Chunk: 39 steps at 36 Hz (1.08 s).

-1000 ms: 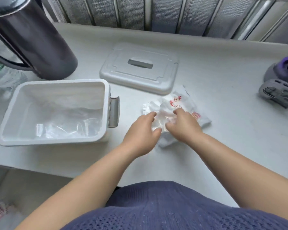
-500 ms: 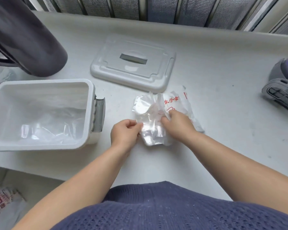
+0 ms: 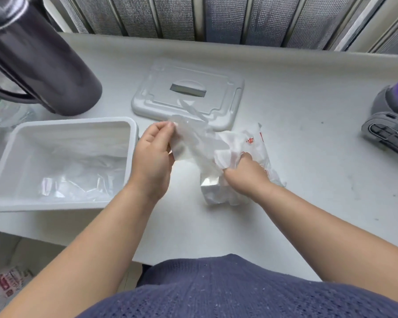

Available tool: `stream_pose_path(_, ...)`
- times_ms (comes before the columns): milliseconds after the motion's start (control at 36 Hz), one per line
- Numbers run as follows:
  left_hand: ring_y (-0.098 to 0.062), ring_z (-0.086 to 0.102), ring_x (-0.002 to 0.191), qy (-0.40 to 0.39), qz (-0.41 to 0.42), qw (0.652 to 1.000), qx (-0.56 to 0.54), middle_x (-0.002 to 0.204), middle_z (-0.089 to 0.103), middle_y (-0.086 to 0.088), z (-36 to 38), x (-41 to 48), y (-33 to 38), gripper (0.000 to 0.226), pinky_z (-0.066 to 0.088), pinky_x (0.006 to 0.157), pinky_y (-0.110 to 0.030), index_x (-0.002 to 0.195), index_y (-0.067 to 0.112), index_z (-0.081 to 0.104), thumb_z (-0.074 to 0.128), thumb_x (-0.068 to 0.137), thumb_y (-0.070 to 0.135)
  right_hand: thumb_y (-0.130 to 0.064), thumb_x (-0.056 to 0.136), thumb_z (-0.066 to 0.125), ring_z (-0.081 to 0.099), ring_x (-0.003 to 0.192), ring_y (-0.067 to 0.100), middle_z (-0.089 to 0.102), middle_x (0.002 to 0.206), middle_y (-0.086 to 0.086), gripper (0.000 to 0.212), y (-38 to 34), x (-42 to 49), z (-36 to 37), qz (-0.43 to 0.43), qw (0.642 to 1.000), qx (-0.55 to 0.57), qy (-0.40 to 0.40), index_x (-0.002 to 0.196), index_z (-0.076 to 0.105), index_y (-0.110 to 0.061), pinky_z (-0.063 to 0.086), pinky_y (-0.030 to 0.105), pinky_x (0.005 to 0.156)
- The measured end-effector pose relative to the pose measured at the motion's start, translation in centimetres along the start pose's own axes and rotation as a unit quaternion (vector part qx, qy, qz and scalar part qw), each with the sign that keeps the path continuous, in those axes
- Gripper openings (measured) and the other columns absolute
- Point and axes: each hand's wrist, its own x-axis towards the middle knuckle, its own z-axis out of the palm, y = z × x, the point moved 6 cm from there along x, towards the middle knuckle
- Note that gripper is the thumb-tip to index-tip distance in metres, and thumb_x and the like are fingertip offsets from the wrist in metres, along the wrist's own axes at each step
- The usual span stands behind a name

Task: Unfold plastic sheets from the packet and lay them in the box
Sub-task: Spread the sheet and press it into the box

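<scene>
A crumpled clear packet (image 3: pixel 251 143) with red print lies on the white counter, right of centre. My right hand (image 3: pixel 246 175) presses down on it, fingers closed on its plastic. My left hand (image 3: pixel 153 154) pinches one thin clear plastic sheet (image 3: pixel 193 138) and holds it raised, stretched from the packet toward the left. The open white box (image 3: pixel 133 143) stands at the left. Several clear sheets (image 3: pixel 78 180) lie loose on its bottom.
The box's grey-white lid (image 3: pixel 228 97) lies flat behind the packet. A dark jug (image 3: pixel 39 63) stands at the back left, a water bottle (image 3: pixel 0 111) beside it. A grey and purple device (image 3: pixel 391 125) sits at the right edge. A ribbed wall runs along the back.
My left hand has lifted up and to the left, drawing a sheet out of the packet. My right hand has stayed on the packet, pinning it down.
</scene>
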Motion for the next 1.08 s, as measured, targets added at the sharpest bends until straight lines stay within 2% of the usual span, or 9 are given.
stream_pose_path(167, -0.014, 0.035, 0.048, -0.097, -0.014, 0.987, -0.127, 0.048, 0.039, 0.003, -0.2, -0.9, 3.3, 0.048, 0.035, 0.061, -0.024, 0.049, 0.014, 0.054, 0.029, 0.086, -0.005, -0.046, 0.092, 0.047, 0.045, 0.116, 0.035, 0.034, 0.136, 0.017, 0.065, -1.6, -1.2, 0.2, 0.007, 1.000, -0.022, 0.009, 0.139, 0.023, -0.007, 0.036, 0.035, 0.080)
stream_pose_path(250, -0.025, 0.040, 0.067, -0.114, -0.033, 0.978, -0.172, 0.070, 0.043, -0.011, -1.4, -0.8, 3.1, 0.018, 0.031, 0.080, -0.037, 0.098, 0.006, 0.051, 0.045, 0.082, 0.003, -0.036, 0.094, 0.039, 0.039, 0.123, 0.030, 0.038, 0.136, 0.013, 0.051, -4.3, -3.1, -1.2, -0.104, 0.986, 0.047, 0.124, 0.136, 0.035, -0.009, 0.033, 0.035, 0.094)
stream_pose_path(306, -0.034, 0.033, 0.090, -0.112, -0.061, 0.975, -0.182, 0.102, 0.036, -0.017, -2.3, -1.0, 2.6, 0.050, 0.028, 0.087, -0.040, 0.121, 0.014, 0.037, 0.061, 0.077, 0.011, -0.032, 0.086, 0.031, 0.046, 0.113, 0.025, 0.053, 0.121, 0.008, 0.047, -6.8, -4.7, -1.6, -0.187, 0.963, 0.126, 0.150, 0.122, 0.050, -0.009, 0.035, 0.034, 0.092)
stream_pose_path(472, -0.020, 0.048, 0.080, -0.097, -0.048, 0.974, -0.197, 0.083, 0.049, -0.006, -5.6, -1.6, 3.5, 0.007, 0.034, 0.073, -0.026, 0.092, 0.011, 0.050, 0.046, 0.086, 0.010, -0.027, 0.091, 0.049, 0.048, 0.070, 0.018, 0.050, 0.076, 0.001, 0.012, -11.4, -6.9, 3.4, -0.083, 0.890, 0.432, -0.123, 0.084, 0.051, -0.017, 0.047, 0.034, 0.072)
stream_pose_path(611, -0.016, 0.061, 0.065, -0.063, -0.008, 0.985, -0.159, 0.070, 0.061, -0.004, -9.3, -1.8, 5.2, 0.037, 0.051, 0.063, -0.026, 0.078, 0.008, 0.064, 0.033, 0.098, 0.005, -0.065, 0.092, 0.027, 0.066, 0.098, 0.031, 0.071, 0.104, 0.012, 0.067, -15.0, -8.3, 5.1, -0.041, 0.721, 0.653, -0.228, 0.108, 0.065, -0.012, 0.051, 0.041, 0.088)
stream_pose_path(694, -0.018, 0.062, 0.079, 0.022, 0.005, 0.994, -0.110, 0.085, 0.064, -0.006, -12.9, -1.6, 5.8, 0.016, 0.053, 0.067, -0.027, 0.102, 0.007, 0.057, 0.042, 0.100, 0.010, -0.072, 0.085, 0.027, 0.065, 0.101, 0.035, 0.065, 0.116, 0.020, 0.083, -18.3, -9.5, 5.9, -0.065, 0.690, 0.660, -0.290, 0.121, 0.059, -0.004, 0.047, 0.048, 0.095)
stream_pose_path(778, -0.020, 0.058, 0.081, 0.108, 0.009, 0.994, 0.000, 0.082, 0.062, -0.006, -15.8, -1.5, 6.2, 0.018, 0.048, 0.071, -0.028, 0.088, 0.011, 0.061, 0.046, 0.096, 0.008, -0.026, 0.094, 0.051, 0.063, 0.067, 0.024, 0.066, 0.081, 0.012, 0.022, -20.3, -9.1, 6.5, -0.099, 0.764, 0.607, -0.198, 0.088, 0.063, -0.009, 0.053, 0.035, 0.071)
stream_pose_path(917, -0.004, 0.055, 0.105, 0.168, 0.072, 0.959, 0.216, 0.116, 0.058, 0.012, -20.0, -1.5, 8.6, 0.025, 0.042, 0.096, -0.027, 0.121, 0.024, 0.056, 0.050, 0.097, 0.023, -0.005, 0.089, 0.056, 0.056, 0.067, 0.011, 0.066, 0.083, -0.001, 0.016, -23.3, -8.4, 8.6, -0.200, 0.885, 0.419, -0.041, 0.087, 0.066, -0.017, 0.047, 0.023, 0.065)
stream_pose_path(1083, -0.012, 0.065, 0.102, -0.093, -0.025, 0.991, 0.091, 0.102, 0.071, 0.009, -19.4, -1.5, 9.4, 0.045, 0.051, 0.091, -0.039, 0.111, 0.026, 0.064, 0.053, 0.078, 0.055, -0.018, 0.095, 0.056, 0.064, 0.077, 0.014, 0.069, 0.080, 0.000, 0.018, -27.4, -9.7, 11.6, -0.271, 0.893, 0.339, -0.121, 0.081, 0.068, -0.016, 0.053, 0.036, 0.076)
